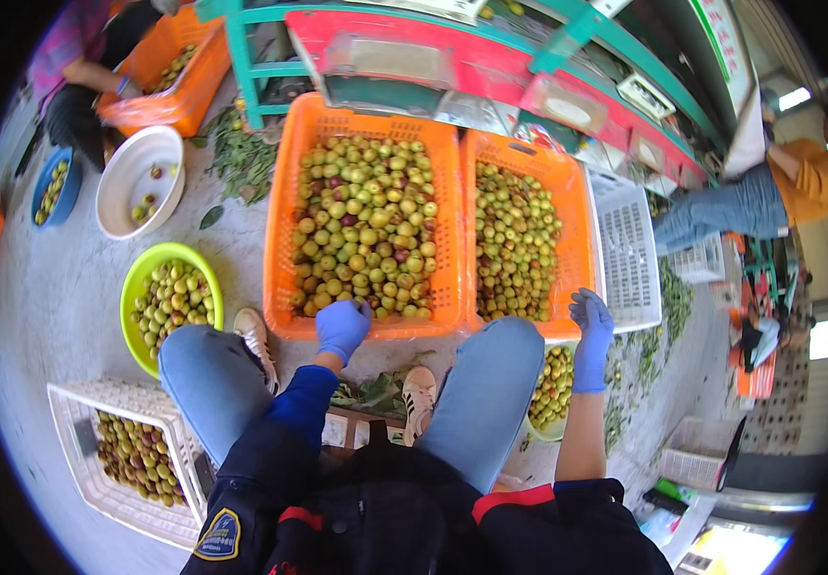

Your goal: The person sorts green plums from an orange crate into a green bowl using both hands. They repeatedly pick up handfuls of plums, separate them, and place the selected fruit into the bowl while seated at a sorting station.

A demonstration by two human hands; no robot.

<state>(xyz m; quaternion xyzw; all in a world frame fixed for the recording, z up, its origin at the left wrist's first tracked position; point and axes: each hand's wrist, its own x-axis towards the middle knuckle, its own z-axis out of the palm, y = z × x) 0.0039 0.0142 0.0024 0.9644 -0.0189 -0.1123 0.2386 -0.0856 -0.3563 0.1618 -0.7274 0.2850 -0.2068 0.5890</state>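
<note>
My left hand (343, 328), in a blue-purple glove, is at the near rim of a large orange plastic crate (365, 329), by the fruit. Its fingers are curled and what may be in them is hidden. Green and brown jujubes (367, 223), a few dark red, fill much of that crate. A second orange crate (578, 215) with smaller-looking jujubes (514, 244) stands against its right side. Beside the second crate's near right corner I hold up my gloved right hand (591, 338). Its fingers are half bent and slightly apart, with nothing visible in them.
Left of me stand a lime-green basin (218, 302), a white basin (106, 208) and a white crate (126, 399). A pale green basin (547, 433) sits by my right knee. A red-and-green sorting machine (479, 54) borders the far side. Other people (809, 183) are nearby.
</note>
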